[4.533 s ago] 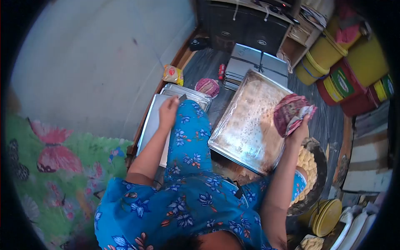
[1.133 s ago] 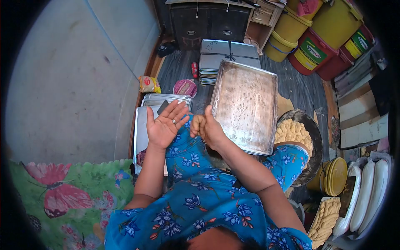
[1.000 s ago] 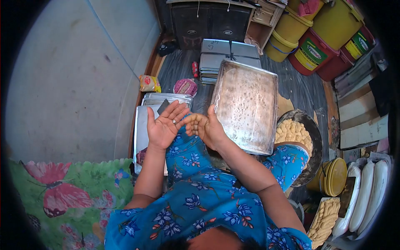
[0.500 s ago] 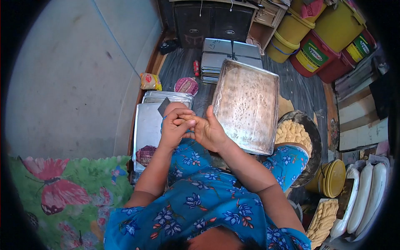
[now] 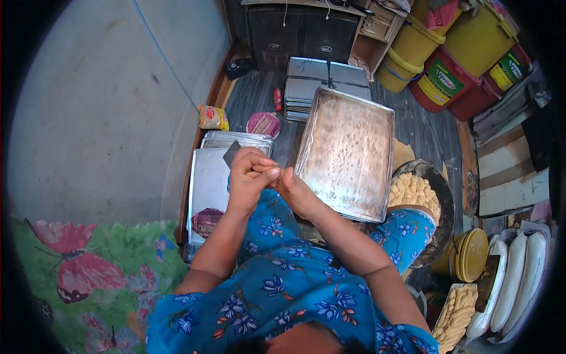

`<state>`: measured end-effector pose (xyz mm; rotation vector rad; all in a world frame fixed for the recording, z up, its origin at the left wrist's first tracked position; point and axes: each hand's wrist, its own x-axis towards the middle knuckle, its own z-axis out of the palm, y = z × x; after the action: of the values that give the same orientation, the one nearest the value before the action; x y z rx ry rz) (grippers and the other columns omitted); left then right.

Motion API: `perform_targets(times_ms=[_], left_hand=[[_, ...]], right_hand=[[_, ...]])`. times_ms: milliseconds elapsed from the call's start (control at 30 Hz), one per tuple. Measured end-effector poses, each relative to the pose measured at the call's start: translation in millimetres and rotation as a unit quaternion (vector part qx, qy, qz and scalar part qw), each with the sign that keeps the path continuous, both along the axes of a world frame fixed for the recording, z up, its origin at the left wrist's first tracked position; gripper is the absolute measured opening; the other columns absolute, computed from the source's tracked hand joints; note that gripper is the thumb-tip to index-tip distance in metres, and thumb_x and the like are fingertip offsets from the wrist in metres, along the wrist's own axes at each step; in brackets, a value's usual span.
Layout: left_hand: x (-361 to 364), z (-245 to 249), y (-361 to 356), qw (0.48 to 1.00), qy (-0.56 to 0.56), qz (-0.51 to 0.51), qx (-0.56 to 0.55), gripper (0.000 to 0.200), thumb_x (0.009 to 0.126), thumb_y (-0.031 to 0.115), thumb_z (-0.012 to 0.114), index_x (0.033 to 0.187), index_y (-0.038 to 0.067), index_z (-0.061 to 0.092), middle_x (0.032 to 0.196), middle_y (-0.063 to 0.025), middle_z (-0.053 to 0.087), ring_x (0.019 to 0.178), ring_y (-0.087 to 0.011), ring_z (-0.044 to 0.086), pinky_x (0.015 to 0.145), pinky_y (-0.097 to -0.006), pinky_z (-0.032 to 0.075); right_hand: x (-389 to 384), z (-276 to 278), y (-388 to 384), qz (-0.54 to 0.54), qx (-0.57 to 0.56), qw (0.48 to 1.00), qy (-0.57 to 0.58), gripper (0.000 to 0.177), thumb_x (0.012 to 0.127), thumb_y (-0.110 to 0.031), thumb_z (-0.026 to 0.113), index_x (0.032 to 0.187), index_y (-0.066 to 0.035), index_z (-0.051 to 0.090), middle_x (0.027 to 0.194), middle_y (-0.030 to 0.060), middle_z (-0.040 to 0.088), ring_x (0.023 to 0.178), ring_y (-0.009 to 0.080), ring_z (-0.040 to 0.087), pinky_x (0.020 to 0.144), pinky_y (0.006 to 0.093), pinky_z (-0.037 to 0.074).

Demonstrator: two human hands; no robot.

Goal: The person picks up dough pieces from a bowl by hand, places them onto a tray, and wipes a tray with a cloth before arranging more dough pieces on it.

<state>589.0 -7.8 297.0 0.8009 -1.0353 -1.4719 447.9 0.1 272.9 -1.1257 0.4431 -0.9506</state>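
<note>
My left hand (image 5: 250,180) is closed, its thumb and fingers pinched together in front of my body. Against its fingertips is my right hand (image 5: 299,193), with thumb and fingers drawn together. Whatever lies between the fingers is too hidden to make out. A dark flat scraper (image 5: 232,154) sticks out beside my left hand; whether the hand grips it is unclear. To the right of my hands a worn metal tray (image 5: 348,150) lies tilted. Pieces of dough (image 5: 413,192) fill a round dark pan (image 5: 445,227) by my right knee.
Metal trays (image 5: 206,171) lie at the left and a tied stack (image 5: 324,76) stands behind. Yellow and red buckets (image 5: 436,82) fill the back right. Twisted dough (image 5: 457,315), a lidded yellow tub (image 5: 471,253) and white wrapped rolls (image 5: 510,280) sit at the lower right.
My right hand has turned, and its thumb, raised before, has come down toward the left fingertips. My left hand stays in nearly the same place.
</note>
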Motion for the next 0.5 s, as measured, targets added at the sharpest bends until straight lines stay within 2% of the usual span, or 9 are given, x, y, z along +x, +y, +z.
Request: perform_targets(times_ms=[100,200,300,400,467,500], left_hand=[[-6.2,-0.8,1.6,0.999,-0.019,0.039,-0.024,0.013,0.082,-0.001,0.071,0.092,0.0,0.062,0.088,-0.0071,0.066,0.078,-0.0104,0.063,0.066,-0.0224,0.052],[-10.0,-9.7,-0.4,0.991,-0.067,0.084,-0.081,0.012,0.083,0.001,0.07,0.089,0.001,0.059,0.085,-0.0103,0.067,0.068,-0.0125,0.064,0.059,-0.0248,0.053],[-10.2,-4.1,-2.2,0.992,-0.064,0.085,-0.072,0.009,0.085,0.004,0.07,0.082,0.0,0.062,0.081,-0.0029,0.061,0.073,-0.0084,0.061,0.064,-0.0214,0.05],[-10.9,-3.1,-4.2,0.997,-0.036,0.067,0.004,0.013,0.086,0.008,0.068,0.079,0.0,0.062,0.076,-0.0015,0.058,0.072,-0.0098,0.062,0.062,-0.0231,0.05],[-7.8,-7.9,-12.1,0.997,-0.054,0.054,0.001,0.016,0.088,0.011,0.067,0.079,0.0,0.061,0.08,-0.004,0.061,0.074,-0.012,0.064,0.063,-0.024,0.051],[-6.4,-6.2,-14.2,0.997,-0.064,0.047,-0.001,0.017,0.089,0.013,0.066,0.079,-0.001,0.061,0.081,-0.0052,0.063,0.075,-0.0131,0.065,0.064,-0.0244,0.052]], right_hand=[[-6.0,0.9,-2.8,0.002,-0.008,0.999,0.033,0.091,0.091,-0.071,0.022,0.138,0.005,0.04,0.136,0.015,0.049,0.129,0.024,0.043,0.111,0.038,0.029],[-7.6,9.3,0.6,-0.016,-0.025,0.998,0.05,0.088,0.093,-0.068,0.025,0.136,0.006,0.042,0.134,0.016,0.05,0.128,0.0252,0.045,0.11,0.0371,0.03],[-8.5,4.5,2.9,-0.028,-0.061,0.994,0.086,0.082,0.096,-0.064,0.027,0.134,0.007,0.045,0.13,0.0167,0.053,0.126,0.0258,0.047,0.108,0.0347,0.033],[-14.4,17.5,2.7,-0.029,-0.107,0.985,0.131,0.084,0.096,-0.065,0.025,0.134,0.007,0.044,0.131,0.0165,0.053,0.126,0.0265,0.047,0.108,0.0353,0.032],[-15.3,23.6,3.1,-0.022,-0.166,0.972,0.163,0.086,0.095,-0.066,0.023,0.135,0.007,0.044,0.132,0.0158,0.053,0.126,0.0266,0.047,0.109,0.0363,0.031],[-13.8,19.0,2.7,-0.016,-0.128,0.983,0.134,0.09,0.093,-0.069,0.019,0.135,0.006,0.045,0.132,0.0158,0.053,0.126,0.0264,0.047,0.108,0.0372,0.032]])
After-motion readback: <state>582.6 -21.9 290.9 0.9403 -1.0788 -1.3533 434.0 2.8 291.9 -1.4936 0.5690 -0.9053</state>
